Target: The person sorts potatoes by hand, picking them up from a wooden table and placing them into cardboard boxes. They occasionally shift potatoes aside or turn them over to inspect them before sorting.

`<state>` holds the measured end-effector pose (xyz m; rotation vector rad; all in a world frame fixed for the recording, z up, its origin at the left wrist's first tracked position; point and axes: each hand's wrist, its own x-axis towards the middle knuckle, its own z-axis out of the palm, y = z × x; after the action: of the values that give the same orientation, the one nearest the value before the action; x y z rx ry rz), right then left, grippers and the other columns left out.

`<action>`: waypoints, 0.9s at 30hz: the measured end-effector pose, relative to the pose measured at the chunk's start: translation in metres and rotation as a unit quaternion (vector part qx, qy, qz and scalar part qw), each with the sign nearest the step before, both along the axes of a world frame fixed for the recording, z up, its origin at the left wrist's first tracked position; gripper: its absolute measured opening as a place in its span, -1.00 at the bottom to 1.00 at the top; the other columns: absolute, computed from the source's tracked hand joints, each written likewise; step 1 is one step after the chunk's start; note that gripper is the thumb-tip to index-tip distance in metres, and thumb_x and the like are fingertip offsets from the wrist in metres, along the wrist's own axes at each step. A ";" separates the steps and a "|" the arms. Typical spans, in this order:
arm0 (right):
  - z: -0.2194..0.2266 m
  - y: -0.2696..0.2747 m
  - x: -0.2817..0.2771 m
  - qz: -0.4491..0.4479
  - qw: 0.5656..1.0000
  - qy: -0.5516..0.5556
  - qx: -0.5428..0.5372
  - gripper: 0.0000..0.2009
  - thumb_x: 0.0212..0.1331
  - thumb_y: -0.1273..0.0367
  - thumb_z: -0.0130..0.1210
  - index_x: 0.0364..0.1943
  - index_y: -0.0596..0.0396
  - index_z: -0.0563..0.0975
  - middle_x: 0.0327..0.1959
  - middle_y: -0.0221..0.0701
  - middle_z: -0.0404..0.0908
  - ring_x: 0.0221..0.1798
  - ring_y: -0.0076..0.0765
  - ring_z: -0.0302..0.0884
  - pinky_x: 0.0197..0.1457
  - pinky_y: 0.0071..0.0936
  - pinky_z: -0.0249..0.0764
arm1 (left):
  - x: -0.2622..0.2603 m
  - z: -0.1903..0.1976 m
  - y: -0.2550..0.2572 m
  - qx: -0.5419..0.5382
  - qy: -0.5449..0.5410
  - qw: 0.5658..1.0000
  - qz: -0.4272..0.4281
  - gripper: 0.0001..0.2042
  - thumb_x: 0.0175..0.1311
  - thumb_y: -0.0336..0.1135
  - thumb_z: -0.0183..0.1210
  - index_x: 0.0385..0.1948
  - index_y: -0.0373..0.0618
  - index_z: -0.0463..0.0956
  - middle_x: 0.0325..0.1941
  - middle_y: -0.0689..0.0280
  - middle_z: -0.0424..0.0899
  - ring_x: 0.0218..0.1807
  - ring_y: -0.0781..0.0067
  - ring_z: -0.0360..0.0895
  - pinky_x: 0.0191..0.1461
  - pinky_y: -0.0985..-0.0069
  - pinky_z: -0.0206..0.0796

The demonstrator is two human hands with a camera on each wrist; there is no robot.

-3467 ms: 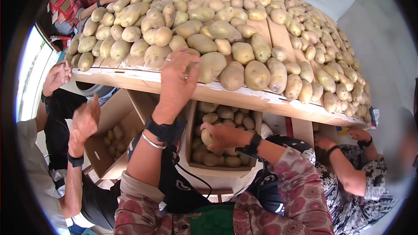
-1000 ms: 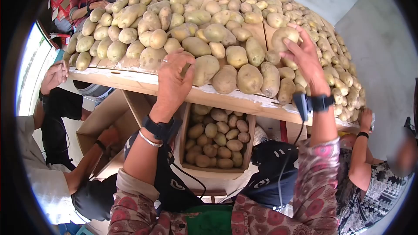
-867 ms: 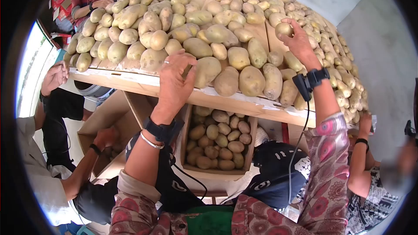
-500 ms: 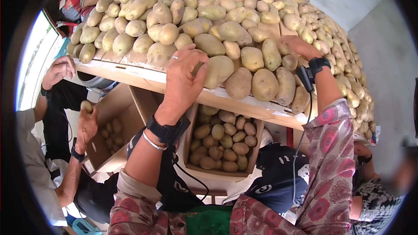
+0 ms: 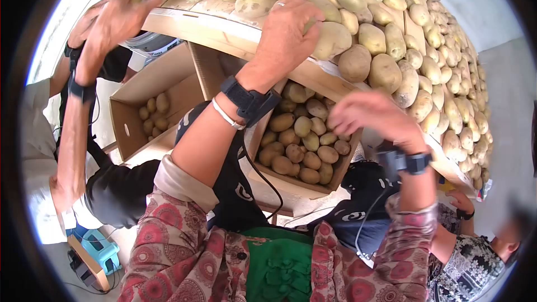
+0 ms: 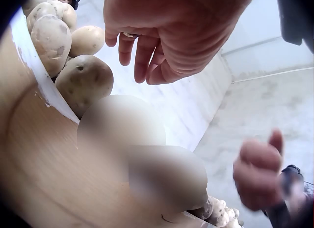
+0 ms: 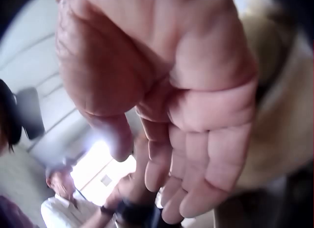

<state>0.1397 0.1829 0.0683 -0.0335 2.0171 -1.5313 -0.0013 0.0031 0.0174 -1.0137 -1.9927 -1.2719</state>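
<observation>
My left hand point(image 5: 288, 36) is at the front edge of the potato-covered table point(image 5: 207, 29), beside a large potato point(image 5: 333, 41). In the left wrist view its fingers point(image 6: 142, 56) hang loosely bent over several potatoes on the edge, and no potato is in its grasp. Blurred in the head view, my right hand point(image 5: 375, 117) is over the right side of a cardboard box point(image 5: 288, 183) below the table. Several potatoes point(image 5: 310, 142) lie in that box. From the right wrist, the palm and relaxed fingers point(image 7: 221, 149) show with nothing in them.
Left of me is a second cardboard box point(image 5: 126, 128) with several potatoes, and a neighbour's hand point(image 5: 120, 19) reaching up to the table edge. A bucket point(image 5: 151, 43) stands beneath the table. Another person point(image 5: 475, 263) sits at the right.
My right hand carried a potato over the table, lowered among the potatoes there, and is now back by the box without one. The head view has shifted; the left hand stays at the edge.
</observation>
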 end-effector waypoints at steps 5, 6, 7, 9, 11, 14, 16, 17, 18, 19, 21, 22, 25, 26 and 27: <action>-0.189 -0.029 -0.016 0.063 0.950 0.195 0.236 -0.51 0.10 0.29 0.04 0.12 0.27 0.35 0.10 0.07 0.39 0.22 0.14 0.24 0.28 -0.12 0.20 | 0.002 0.004 -0.006 -0.009 -0.015 1.000 0.001 -0.85 0.04 -0.56 0.15 -0.32 -0.18 0.53 -0.21 0.11 0.61 -0.08 0.07 0.53 0.00 0.36 0.36; -0.219 -0.032 -0.023 0.013 0.933 0.256 0.252 -0.48 0.05 0.34 0.04 0.14 0.29 0.32 0.10 0.08 0.39 0.24 0.16 0.22 0.29 -0.11 0.19 | 0.001 0.005 -0.006 -0.001 -0.018 1.000 -0.005 -0.84 0.04 -0.57 0.14 -0.31 -0.19 0.52 -0.19 0.09 0.61 -0.05 0.07 0.54 0.01 0.36 0.36; -0.242 -0.033 -0.030 -0.036 0.909 0.316 0.270 -0.45 0.00 0.39 0.03 0.15 0.30 0.30 0.10 0.10 0.38 0.25 0.18 0.20 0.30 -0.10 0.18 | 0.003 0.006 -0.007 0.010 -0.023 1.000 -0.012 -0.84 0.04 -0.57 0.14 -0.31 -0.19 0.52 -0.18 0.07 0.61 -0.03 0.06 0.54 0.02 0.36 0.36; -0.261 -0.045 -0.062 -0.020 0.900 0.220 0.376 -0.36 -0.06 0.37 0.07 0.22 0.27 0.24 0.22 0.07 0.27 0.33 0.21 0.10 0.38 -0.13 0.07 | 0.004 0.013 -0.012 0.003 -0.042 0.999 -0.023 -0.84 0.05 -0.59 0.13 -0.31 -0.20 0.52 -0.18 0.04 0.60 0.02 0.05 0.52 0.06 0.38 0.34; -0.291 -0.055 -0.076 -0.070 0.842 0.322 0.427 -0.35 -0.08 0.45 0.05 0.23 0.21 0.23 0.24 0.05 0.25 0.33 0.16 0.11 0.40 -0.10 0.05 | 0.003 0.014 -0.015 -0.003 -0.059 0.998 -0.018 -0.85 0.07 -0.58 0.13 -0.30 -0.20 0.52 -0.20 0.08 0.61 0.06 0.06 0.51 0.09 0.38 0.31; -0.369 -0.058 -0.089 -0.145 0.846 0.274 0.435 -0.32 -0.07 0.48 0.03 0.28 0.13 0.19 0.32 -0.01 0.14 0.40 0.15 -0.01 0.44 -0.06 -0.06 | 0.004 0.016 -0.018 -0.010 -0.081 0.997 -0.011 -0.85 0.08 -0.59 0.13 -0.30 -0.20 0.52 -0.22 0.13 0.62 0.10 0.08 0.48 0.13 0.37 0.27; -0.344 -0.058 -0.092 -0.097 0.827 0.275 0.481 -0.25 -0.09 0.42 0.07 0.34 0.09 0.12 0.39 -0.04 0.03 0.46 0.14 -0.14 0.49 -0.09 -0.18 | 0.002 0.015 -0.018 -0.011 -0.078 0.997 -0.012 -0.85 0.08 -0.59 0.14 -0.30 -0.19 0.52 -0.22 0.15 0.62 0.11 0.08 0.48 0.15 0.37 0.26; -0.335 -0.056 -0.086 -0.098 0.827 0.274 0.482 -0.25 -0.09 0.42 0.07 0.34 0.09 0.12 0.39 -0.04 0.03 0.46 0.14 -0.14 0.49 -0.09 -0.18 | 0.003 0.014 -0.017 -0.010 -0.081 0.997 -0.013 -0.85 0.08 -0.59 0.14 -0.31 -0.19 0.52 -0.23 0.16 0.63 0.12 0.08 0.47 0.16 0.36 0.25; -0.325 -0.055 -0.082 -0.090 0.855 0.251 0.445 -0.26 -0.12 0.36 0.12 0.30 0.08 0.18 0.35 -0.04 0.10 0.43 0.14 -0.07 0.45 -0.06 -0.10 | 0.004 0.013 -0.016 -0.010 -0.080 0.997 -0.013 -0.85 0.08 -0.59 0.14 -0.31 -0.19 0.52 -0.23 0.16 0.63 0.12 0.08 0.47 0.16 0.36 0.25; -0.310 -0.056 -0.080 -0.083 0.881 0.229 0.405 -0.27 -0.15 0.30 0.17 0.26 0.08 0.23 0.31 -0.03 0.18 0.41 0.14 0.00 0.42 -0.03 -0.03 | 0.004 0.013 -0.015 -0.014 -0.081 0.996 -0.016 -0.85 0.08 -0.60 0.14 -0.31 -0.19 0.52 -0.24 0.16 0.62 0.12 0.08 0.47 0.16 0.36 0.25; -0.265 -0.056 -0.074 -0.001 0.892 0.180 0.415 -0.30 -0.19 0.26 0.20 0.19 0.08 0.29 0.22 -0.04 0.28 0.32 0.12 0.14 0.34 -0.04 0.10 | 0.004 0.015 -0.012 -0.016 -0.080 0.996 -0.023 -0.85 0.07 -0.60 0.14 -0.31 -0.19 0.52 -0.24 0.16 0.62 0.12 0.09 0.47 0.17 0.36 0.25; -0.242 -0.052 -0.066 0.085 0.895 0.123 0.421 -0.33 -0.24 0.22 0.23 0.12 0.09 0.35 0.13 -0.04 0.39 0.24 0.09 0.28 0.26 -0.05 0.22 | 0.004 0.016 -0.010 -0.012 -0.066 0.997 -0.023 -0.84 0.04 -0.61 0.14 -0.33 -0.20 0.51 -0.26 0.12 0.61 0.06 0.00 0.48 0.12 0.31 0.28; -0.203 -0.049 -0.030 0.049 0.952 0.117 0.280 -0.40 -0.31 0.24 0.27 -0.04 0.15 0.42 -0.03 -0.05 0.52 0.04 0.08 0.46 0.04 -0.13 0.42 | 0.007 0.017 -0.005 -0.005 -0.069 0.997 -0.030 -0.84 0.04 -0.61 0.13 -0.33 -0.20 0.51 -0.26 0.12 0.60 0.06 -0.01 0.48 0.12 0.30 0.28; -0.185 -0.046 -0.018 0.050 0.968 0.126 0.212 -0.40 -0.29 0.23 0.27 -0.03 0.12 0.41 -0.09 -0.08 0.55 -0.03 0.02 0.51 0.00 -0.19 0.45 | 0.006 0.018 -0.005 -0.002 -0.090 0.995 -0.035 -0.85 0.07 -0.60 0.13 -0.31 -0.20 0.52 -0.26 0.16 0.62 0.11 0.07 0.47 0.17 0.36 0.24; -0.164 -0.040 -0.007 0.049 0.980 0.132 0.144 -0.40 -0.26 0.22 0.28 -0.01 0.10 0.41 -0.16 -0.12 0.58 -0.10 -0.04 0.55 -0.04 -0.24 0.47 | 0.003 0.019 -0.006 0.000 -0.085 0.996 -0.035 -0.85 0.07 -0.60 0.13 -0.31 -0.20 0.52 -0.26 0.16 0.62 0.11 0.07 0.47 0.17 0.36 0.24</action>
<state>0.1331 0.1430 -0.0956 -0.2279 2.3914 -1.2126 0.0022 -0.0029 0.0369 -1.0128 -2.1005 -1.4384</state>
